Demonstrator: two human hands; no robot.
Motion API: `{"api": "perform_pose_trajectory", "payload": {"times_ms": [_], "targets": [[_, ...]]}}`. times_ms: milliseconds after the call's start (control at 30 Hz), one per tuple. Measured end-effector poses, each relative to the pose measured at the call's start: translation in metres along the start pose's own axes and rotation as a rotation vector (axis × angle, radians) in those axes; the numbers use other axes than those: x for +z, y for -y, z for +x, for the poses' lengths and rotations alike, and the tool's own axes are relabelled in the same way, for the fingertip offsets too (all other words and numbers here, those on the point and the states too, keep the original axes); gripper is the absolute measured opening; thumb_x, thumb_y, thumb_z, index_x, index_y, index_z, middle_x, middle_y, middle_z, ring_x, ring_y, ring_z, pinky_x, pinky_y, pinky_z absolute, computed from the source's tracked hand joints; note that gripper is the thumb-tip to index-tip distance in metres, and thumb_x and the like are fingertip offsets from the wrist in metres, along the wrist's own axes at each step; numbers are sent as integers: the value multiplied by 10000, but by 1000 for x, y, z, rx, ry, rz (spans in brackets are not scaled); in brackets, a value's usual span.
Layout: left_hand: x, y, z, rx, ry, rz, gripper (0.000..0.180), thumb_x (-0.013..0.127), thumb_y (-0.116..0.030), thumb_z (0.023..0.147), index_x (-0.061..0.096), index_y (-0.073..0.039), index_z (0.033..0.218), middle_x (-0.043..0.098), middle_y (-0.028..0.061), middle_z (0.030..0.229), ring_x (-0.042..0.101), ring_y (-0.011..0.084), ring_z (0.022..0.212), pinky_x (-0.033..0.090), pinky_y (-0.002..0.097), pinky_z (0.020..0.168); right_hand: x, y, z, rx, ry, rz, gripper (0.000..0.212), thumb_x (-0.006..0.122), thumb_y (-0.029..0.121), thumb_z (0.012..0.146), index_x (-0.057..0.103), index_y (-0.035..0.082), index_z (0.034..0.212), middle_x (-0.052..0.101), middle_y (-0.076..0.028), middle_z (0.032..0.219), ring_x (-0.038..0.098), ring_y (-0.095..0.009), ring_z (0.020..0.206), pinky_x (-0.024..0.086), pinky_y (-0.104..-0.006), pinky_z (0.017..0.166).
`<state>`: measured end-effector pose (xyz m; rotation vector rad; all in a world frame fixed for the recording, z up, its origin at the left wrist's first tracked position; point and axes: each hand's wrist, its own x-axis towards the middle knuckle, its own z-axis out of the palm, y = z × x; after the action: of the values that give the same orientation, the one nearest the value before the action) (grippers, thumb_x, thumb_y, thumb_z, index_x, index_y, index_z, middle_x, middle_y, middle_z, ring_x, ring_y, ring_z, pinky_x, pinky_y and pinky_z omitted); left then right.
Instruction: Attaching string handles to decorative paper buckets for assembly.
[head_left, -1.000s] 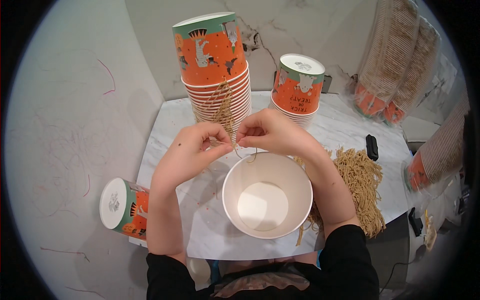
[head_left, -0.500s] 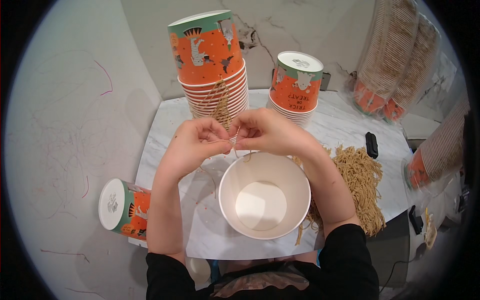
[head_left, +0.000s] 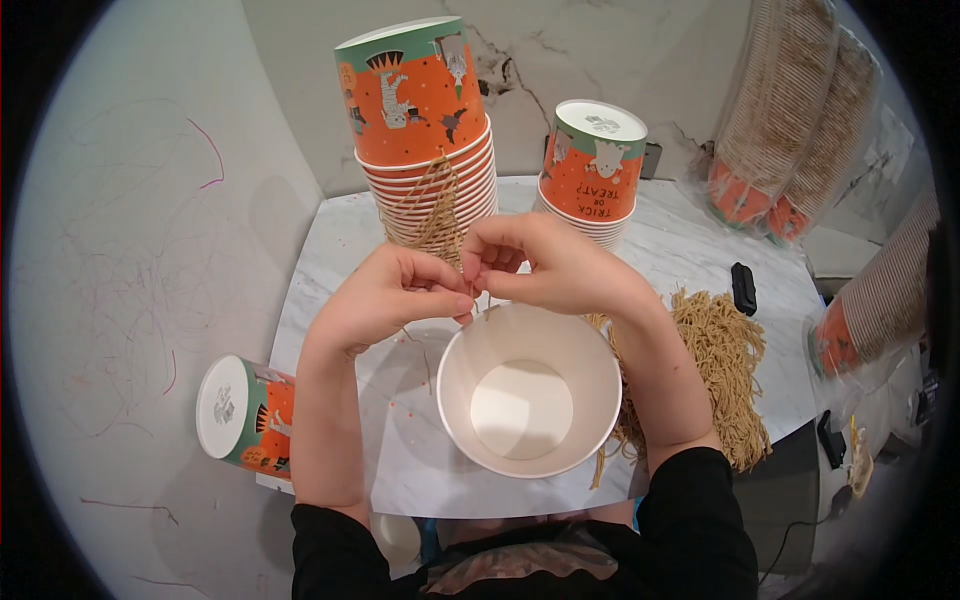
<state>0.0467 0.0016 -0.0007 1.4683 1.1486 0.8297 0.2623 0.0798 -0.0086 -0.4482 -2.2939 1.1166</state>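
Note:
A white paper bucket (head_left: 459, 395) stands mouth up on the table in front of me. At its far rim, my left hand (head_left: 400, 288) and my right hand (head_left: 527, 262) meet with fingertips pinched on a thin tan string (head_left: 488, 301). An end of the string hangs over the rim inside the bucket; the rest near the fingertips is mostly hidden. Another loose strand (head_left: 424, 365) trails below my left hand. Beyond my right forearm lies a thick bundle of tan strings (head_left: 722, 370), partly covered by that arm.
Behind my hands rise a tall stack of upturned orange and green buckets (head_left: 418, 110), with tan strings draped down it, and a shorter stack (head_left: 596, 165). One bucket (head_left: 245, 415) lies sideways at left. Bagged buckets (head_left: 785, 120) and a small black object (head_left: 743, 290) are at right.
My left fingertips have dropped slightly toward the bucket's rim, and my right fingers have shifted a little. The bucket stays in place.

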Motion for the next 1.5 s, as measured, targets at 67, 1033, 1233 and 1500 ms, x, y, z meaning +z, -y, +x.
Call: {"api": "perform_pose_trajectory", "payload": {"times_ms": [67, 1033, 1233, 1500], "targets": [[1, -3, 1, -16, -12, -10, 174, 727, -67, 851, 742, 55, 973, 749, 84, 893, 692, 115, 837, 540, 253, 808, 0, 2, -1, -7, -7, -5, 84, 665, 71, 846, 670, 38, 923, 708, -61, 786, 665, -150, 717, 518, -307, 664], [-10, 6, 11, -95, -106, -70, 99, 681, -150, 810, 714, -59, 787, 730, 41, 740, 445, 24, 549, 347, 218, 496, 6, 26, -2, 112, -33, -223, 113, 750, 50, 821, 719, -35, 888, 736, -91, 776, 702, -148, 729, 546, -291, 693], [-6, 18, 18, -17, -70, 9, 95, 675, -173, 836, 692, -80, 826, 707, 2, 773, 496, 9, 624, 344, 205, 525, 8, 16, -3, 58, -30, -246, 116, 694, 83, 874, 683, -21, 925, 720, -142, 828, 700, -251, 773, 535, -356, 697], [-2, 26, 23, 18, -187, -66, 74, 720, -91, 807, 676, -50, 850, 718, 28, 789, 570, 22, 652, 371, 196, 545, 14, 11, -2, 39, -65, -230, 96, 602, 97, 925, 601, 0, 931, 679, -204, 860, 662, -387, 839, 507, -458, 727]]}}
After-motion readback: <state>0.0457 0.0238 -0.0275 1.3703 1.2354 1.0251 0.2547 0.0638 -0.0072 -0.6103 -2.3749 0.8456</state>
